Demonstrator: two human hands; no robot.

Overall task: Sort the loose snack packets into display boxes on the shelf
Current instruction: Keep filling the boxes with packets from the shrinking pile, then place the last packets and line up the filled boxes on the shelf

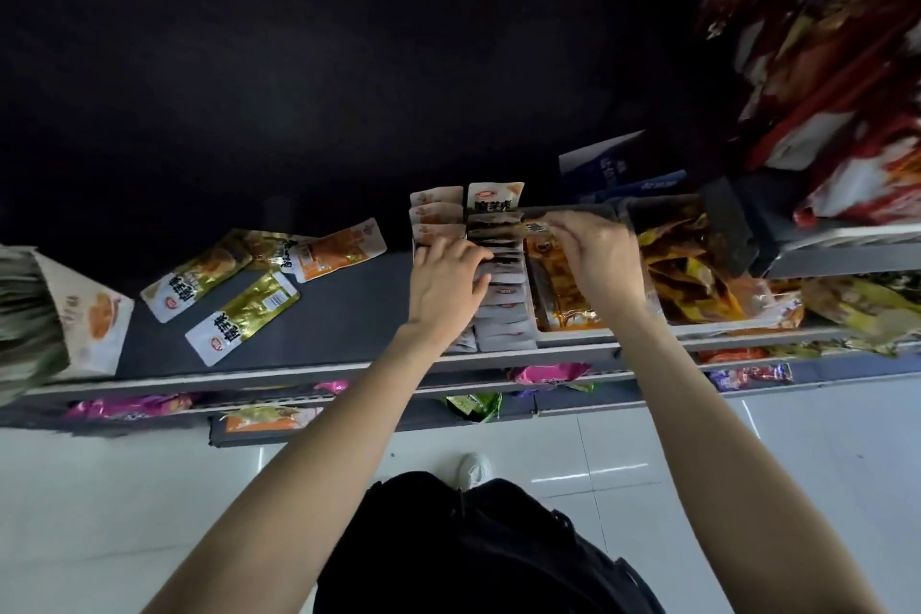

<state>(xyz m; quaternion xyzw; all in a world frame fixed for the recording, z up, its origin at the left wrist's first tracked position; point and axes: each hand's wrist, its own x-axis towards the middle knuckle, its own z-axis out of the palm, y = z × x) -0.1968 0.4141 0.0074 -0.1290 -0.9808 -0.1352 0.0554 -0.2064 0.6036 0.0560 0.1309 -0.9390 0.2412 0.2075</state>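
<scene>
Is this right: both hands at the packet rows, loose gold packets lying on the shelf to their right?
Not quite. The head view shows the left hand and right hand at the packet rows, but the loose gold packets lie on the shelf to their left, not right.

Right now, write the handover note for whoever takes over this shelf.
Left hand: fingers pressed on the filed white packets in the display box, holding the row apart.
Right hand: pinching one packet above that row, not yet slotted in.
Done: white row mostly filled; orange packets boxed alongside.
Left: four loose packets on the grey shelf to the left, two gold, one white-gold, one orange.
</scene>
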